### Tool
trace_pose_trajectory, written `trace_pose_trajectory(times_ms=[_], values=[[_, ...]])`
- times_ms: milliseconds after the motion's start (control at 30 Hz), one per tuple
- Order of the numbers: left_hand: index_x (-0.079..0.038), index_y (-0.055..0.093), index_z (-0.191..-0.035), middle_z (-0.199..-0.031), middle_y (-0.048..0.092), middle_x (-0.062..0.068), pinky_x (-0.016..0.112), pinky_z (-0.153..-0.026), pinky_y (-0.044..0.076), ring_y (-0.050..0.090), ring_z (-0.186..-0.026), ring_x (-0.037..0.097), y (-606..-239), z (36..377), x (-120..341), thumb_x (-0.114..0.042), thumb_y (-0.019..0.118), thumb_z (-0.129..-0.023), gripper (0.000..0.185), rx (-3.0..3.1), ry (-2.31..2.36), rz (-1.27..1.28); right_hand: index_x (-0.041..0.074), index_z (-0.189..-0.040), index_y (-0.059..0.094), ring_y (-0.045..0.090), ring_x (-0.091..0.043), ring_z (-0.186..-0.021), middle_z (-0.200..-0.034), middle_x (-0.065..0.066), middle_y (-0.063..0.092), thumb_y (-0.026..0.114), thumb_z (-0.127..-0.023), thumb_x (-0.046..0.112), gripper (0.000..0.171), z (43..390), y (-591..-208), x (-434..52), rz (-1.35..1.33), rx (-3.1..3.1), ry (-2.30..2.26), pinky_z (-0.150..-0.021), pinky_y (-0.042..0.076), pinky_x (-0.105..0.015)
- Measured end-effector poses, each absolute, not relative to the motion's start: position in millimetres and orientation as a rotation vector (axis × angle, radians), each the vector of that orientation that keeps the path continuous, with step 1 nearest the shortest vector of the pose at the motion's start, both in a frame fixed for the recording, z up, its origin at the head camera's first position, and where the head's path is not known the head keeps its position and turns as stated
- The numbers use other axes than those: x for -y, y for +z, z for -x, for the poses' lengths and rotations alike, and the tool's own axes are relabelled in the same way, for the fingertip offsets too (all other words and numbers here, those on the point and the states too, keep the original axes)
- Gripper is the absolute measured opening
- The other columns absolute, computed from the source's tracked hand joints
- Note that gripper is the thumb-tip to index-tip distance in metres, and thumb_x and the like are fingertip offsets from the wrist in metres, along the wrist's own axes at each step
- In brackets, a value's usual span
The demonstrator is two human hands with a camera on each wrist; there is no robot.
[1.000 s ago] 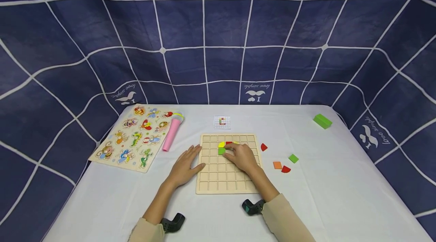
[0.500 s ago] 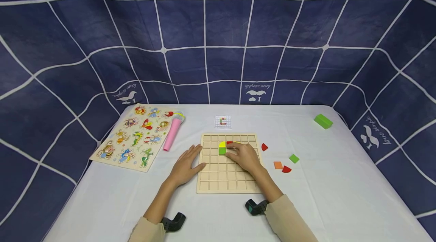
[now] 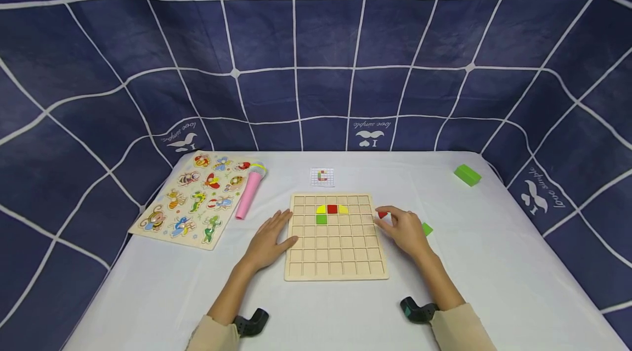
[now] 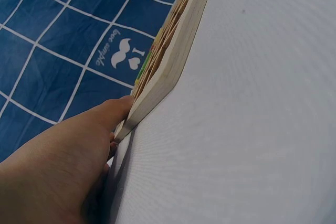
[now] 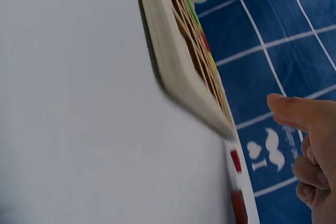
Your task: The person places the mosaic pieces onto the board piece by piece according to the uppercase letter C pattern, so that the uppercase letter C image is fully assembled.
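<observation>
A wooden grid board lies on the table. In its second row a yellow piece, a red square tile and another yellow piece stand side by side. Under the left one sits a green square tile. My left hand rests along the board's left edge with straight fingers, its thumb at the rim. Just right of the board, thumb and index finger of my right hand are spread over a red piece. Nothing shows between those fingers in the right wrist view.
A green tile peeks out behind my right hand. Beyond the board lies a small pattern card. At left are a pink toy microphone and an insect puzzle board; a green block stands at far right.
My right hand has left the green tile on the board and moved right, off the board. It now hides the orange tile and a red piece. My left hand stays put.
</observation>
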State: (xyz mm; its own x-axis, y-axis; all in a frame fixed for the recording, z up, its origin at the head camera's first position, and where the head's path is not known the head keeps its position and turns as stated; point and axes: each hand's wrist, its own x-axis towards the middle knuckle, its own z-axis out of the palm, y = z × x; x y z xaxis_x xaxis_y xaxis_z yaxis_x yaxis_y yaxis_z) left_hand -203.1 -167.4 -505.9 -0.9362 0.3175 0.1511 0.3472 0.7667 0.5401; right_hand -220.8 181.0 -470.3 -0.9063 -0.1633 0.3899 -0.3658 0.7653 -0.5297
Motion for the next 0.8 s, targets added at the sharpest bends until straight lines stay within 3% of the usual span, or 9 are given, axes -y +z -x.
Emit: trace_pose_trajectory(times_ms=[167,800], values=[[-0.009,0.031,-0.144,-0.149,0.028,0.006,0.042,-0.112,0.012,0.016,-0.139,0.024,-505,203,167,-0.044,0.053,-0.091,0.068,2.905,-0.908,0.546,0.012,-0.103,0.070,0.029,-0.008,-0.041,-0.047,0.008,0.033,0.074,-0.079,0.024,0.027,212,-474,-215,-0.314,2.659,0.852,-0.038,0.027,-0.025],[-0.010,0.033,-0.144,-0.149,0.029,0.005,0.041,-0.112,0.013,0.016,-0.139,0.022,-506,202,167,-0.044,0.055,-0.090,0.067,2.900,-0.914,0.527,0.007,-0.105,0.068,0.030,-0.013,-0.046,-0.051,0.004,0.036,0.077,-0.075,0.024,0.035,197,-492,-283,-0.162,2.694,0.641,-0.044,0.023,-0.027]])
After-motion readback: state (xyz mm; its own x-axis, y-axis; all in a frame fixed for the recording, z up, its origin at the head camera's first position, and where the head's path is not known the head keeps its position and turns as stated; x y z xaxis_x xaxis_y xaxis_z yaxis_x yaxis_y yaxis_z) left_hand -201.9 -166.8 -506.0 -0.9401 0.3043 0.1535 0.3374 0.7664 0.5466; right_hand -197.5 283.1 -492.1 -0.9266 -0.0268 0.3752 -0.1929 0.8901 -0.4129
